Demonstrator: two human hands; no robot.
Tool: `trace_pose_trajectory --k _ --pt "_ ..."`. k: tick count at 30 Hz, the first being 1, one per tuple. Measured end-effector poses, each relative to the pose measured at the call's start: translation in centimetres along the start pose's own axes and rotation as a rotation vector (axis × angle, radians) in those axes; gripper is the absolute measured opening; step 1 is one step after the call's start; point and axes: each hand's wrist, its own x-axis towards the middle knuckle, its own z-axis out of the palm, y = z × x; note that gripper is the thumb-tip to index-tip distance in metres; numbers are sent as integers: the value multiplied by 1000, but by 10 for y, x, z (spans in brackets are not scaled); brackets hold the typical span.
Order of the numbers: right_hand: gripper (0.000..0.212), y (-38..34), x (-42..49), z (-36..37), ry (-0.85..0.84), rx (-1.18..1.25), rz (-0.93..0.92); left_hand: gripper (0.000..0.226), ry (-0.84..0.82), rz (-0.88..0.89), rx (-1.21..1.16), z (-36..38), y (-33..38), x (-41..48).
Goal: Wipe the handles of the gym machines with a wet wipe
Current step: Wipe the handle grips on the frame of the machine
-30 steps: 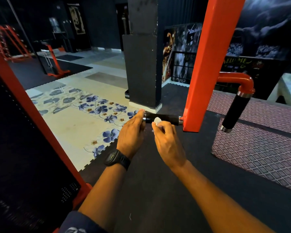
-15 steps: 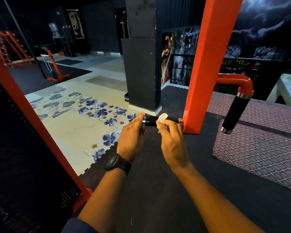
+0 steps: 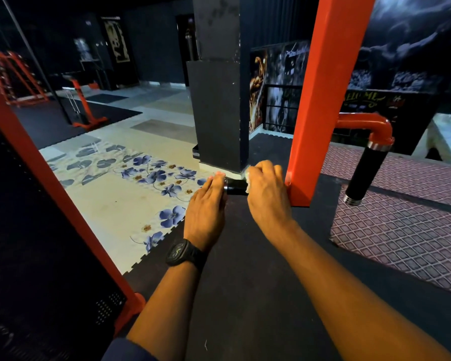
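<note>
A short black handle [image 3: 236, 188] sticks out leftward from the orange machine post [image 3: 320, 105]. My right hand [image 3: 267, 194] is curled over the handle's right part, close to the post, holding a white wet wipe [image 3: 247, 180] against it; only a bit of the wipe shows. My left hand [image 3: 205, 207] has straight fingers that touch the handle's free left end. A second black handle [image 3: 365, 174] hangs from an orange elbow pipe [image 3: 372, 126] to the right of the post.
A slanted orange frame bar [image 3: 44, 175] and a dark panel stand close on the left. A black pillar [image 3: 216, 100] rises behind the handle. Dark rubber mat lies below, patterned mat [image 3: 401, 230] on the right, flowered floor [image 3: 151, 183] on the left.
My right hand has slid with the wipe along the handle toward the post and now wraps over it. My left hand stays at the handle's end.
</note>
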Motion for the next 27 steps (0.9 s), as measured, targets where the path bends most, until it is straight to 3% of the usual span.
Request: trace_pose_trajectory --k 4,9,14,19,23,27 --pt "25 -5 3 -3 -139 -40 -263 47 -15 -3 -7 4 -3 -5" --pt "15 13 34 -16 -331 -25 61 49 -42 -26 34 0 -1 -2" --pt "19 -16 44 -18 -469 189 22 50 -13 -14 11 2 -5 -9" --pt "12 -2 57 -18 -503 -62 191 49 -31 -10 50 -3 -1 -6" --pt "5 -4 55 -16 -546 -102 122 48 3 -9 45 1 -3 -8" --pt "9 7 27 -28 -336 -31 178 46 -17 -25 50 0 -3 -7"
